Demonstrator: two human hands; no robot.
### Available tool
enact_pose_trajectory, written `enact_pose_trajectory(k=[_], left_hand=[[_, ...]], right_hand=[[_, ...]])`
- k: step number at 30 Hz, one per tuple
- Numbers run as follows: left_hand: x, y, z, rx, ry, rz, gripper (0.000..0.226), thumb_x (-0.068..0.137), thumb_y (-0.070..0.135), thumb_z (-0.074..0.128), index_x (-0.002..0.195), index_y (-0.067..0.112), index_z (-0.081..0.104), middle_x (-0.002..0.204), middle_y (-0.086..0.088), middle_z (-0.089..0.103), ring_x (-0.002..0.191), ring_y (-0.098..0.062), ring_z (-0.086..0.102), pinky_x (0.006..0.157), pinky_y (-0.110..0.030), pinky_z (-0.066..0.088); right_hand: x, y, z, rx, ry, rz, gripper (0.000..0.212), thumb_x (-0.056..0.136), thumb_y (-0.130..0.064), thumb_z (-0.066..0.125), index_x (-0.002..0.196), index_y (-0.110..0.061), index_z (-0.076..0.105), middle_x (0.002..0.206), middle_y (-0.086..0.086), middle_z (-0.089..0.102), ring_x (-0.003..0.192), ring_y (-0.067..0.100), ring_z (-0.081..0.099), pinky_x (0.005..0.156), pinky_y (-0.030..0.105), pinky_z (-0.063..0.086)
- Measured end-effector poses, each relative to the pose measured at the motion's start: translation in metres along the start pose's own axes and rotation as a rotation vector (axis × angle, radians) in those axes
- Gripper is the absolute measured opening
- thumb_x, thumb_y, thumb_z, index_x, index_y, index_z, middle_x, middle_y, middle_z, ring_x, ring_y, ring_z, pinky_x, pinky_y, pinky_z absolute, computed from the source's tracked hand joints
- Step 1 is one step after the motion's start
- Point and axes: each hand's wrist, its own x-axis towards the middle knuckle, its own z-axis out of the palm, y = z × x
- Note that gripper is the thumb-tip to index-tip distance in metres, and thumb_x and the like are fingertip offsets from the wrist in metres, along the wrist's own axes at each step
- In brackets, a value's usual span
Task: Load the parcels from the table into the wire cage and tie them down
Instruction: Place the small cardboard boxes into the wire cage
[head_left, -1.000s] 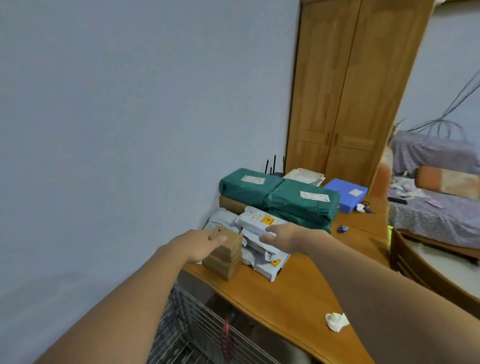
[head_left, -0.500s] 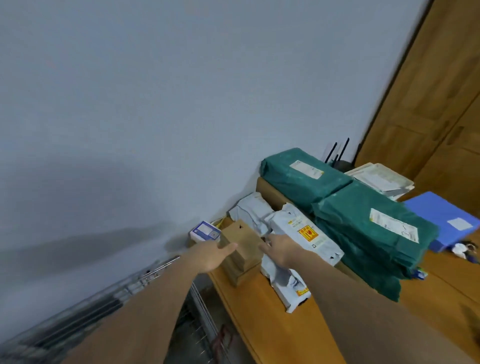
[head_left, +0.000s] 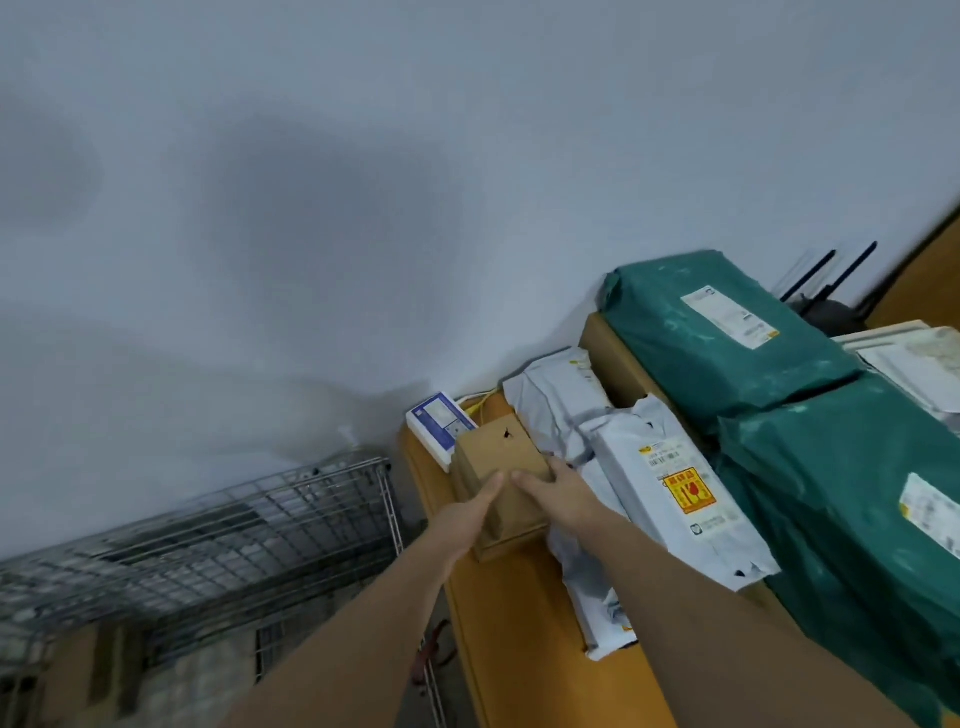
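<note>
A small brown cardboard box stands on another one at the left end of the wooden table. My left hand grips its left side, thumb on top. My right hand grips its right side, fingers curled over the edge. Beside the boxes lie grey plastic mailers, one with an orange sticker, and two big green parcels. The wire cage stands on the floor left of the table, brown boxes inside it.
A white and blue small box lies by the wall behind the brown boxes. A black router with antennas and papers sit at the far right. A plain wall fills the background.
The view has swung left and down, bringing the cage into sight. Both hands have closed in on the brown box, the right one moving off the grey mailer onto the box's right side.
</note>
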Motion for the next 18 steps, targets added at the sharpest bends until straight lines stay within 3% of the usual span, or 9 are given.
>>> enact_pose_trajectory(k=[4, 6, 7, 10, 14, 18], left_hand=[[0.011, -0.004, 0.009, -0.117, 0.002, 0.039, 0.106, 0.078, 0.082, 0.054, 0.152, 0.009, 0.037, 0.138, -0.012, 0.056, 0.100, -0.020, 0.057, 0.075, -0.030, 0.048], [0.015, -0.006, 0.011, -0.174, -0.007, 0.044, 0.104, 0.079, 0.079, 0.056, 0.151, 0.006, 0.037, 0.130, -0.011, 0.059, 0.104, -0.022, 0.060, 0.085, -0.039, 0.054], [0.017, -0.006, 0.012, -0.178, -0.002, 0.043, 0.103, 0.080, 0.078, 0.056, 0.151, 0.005, 0.037, 0.128, -0.010, 0.060, 0.106, -0.024, 0.060, 0.088, -0.039, 0.054], [0.011, -0.003, 0.011, -0.163, 0.008, 0.034, 0.098, 0.084, 0.078, 0.052, 0.149, 0.006, 0.038, 0.108, -0.004, 0.062, 0.093, -0.020, 0.062, 0.071, -0.031, 0.052], [-0.010, 0.008, 0.008, -0.077, 0.062, 0.055, 0.090, 0.086, 0.078, 0.048, 0.145, 0.010, 0.044, 0.088, 0.001, 0.059, 0.074, -0.014, 0.060, 0.033, -0.016, 0.044], [-0.037, 0.030, -0.001, -0.050, 0.059, 0.105, 0.088, 0.085, 0.078, 0.051, 0.140, 0.010, 0.049, 0.093, -0.005, 0.065, 0.066, -0.017, 0.071, 0.040, -0.020, 0.050]], right_hand=[[0.010, 0.016, 0.006, 0.291, -0.025, 0.096, 0.110, 0.057, -0.065, 0.080, 0.148, -0.016, 0.042, 0.139, 0.010, 0.053, 0.121, 0.030, 0.056, 0.107, 0.048, 0.047], [0.011, 0.022, 0.010, 0.361, -0.068, 0.163, 0.117, 0.049, -0.070, 0.082, 0.147, -0.016, 0.044, 0.136, 0.008, 0.057, 0.118, 0.028, 0.058, 0.107, 0.047, 0.047], [0.011, 0.024, 0.012, 0.379, -0.082, 0.182, 0.117, 0.049, -0.071, 0.082, 0.146, -0.017, 0.044, 0.134, 0.007, 0.058, 0.117, 0.027, 0.059, 0.106, 0.047, 0.048], [0.009, 0.027, 0.016, 0.398, -0.078, 0.175, 0.116, 0.051, -0.072, 0.081, 0.145, -0.016, 0.044, 0.132, 0.007, 0.057, 0.114, 0.026, 0.058, 0.104, 0.045, 0.050], [-0.005, 0.016, 0.015, 0.368, -0.050, 0.161, 0.114, 0.052, -0.077, 0.077, 0.142, -0.015, 0.048, 0.125, 0.006, 0.061, 0.112, 0.026, 0.060, 0.103, 0.046, 0.050], [-0.034, -0.014, 0.000, 0.316, -0.055, 0.119, 0.098, 0.052, -0.084, 0.072, 0.126, -0.021, 0.054, 0.114, 0.002, 0.068, 0.102, 0.021, 0.067, 0.090, 0.038, 0.056]])
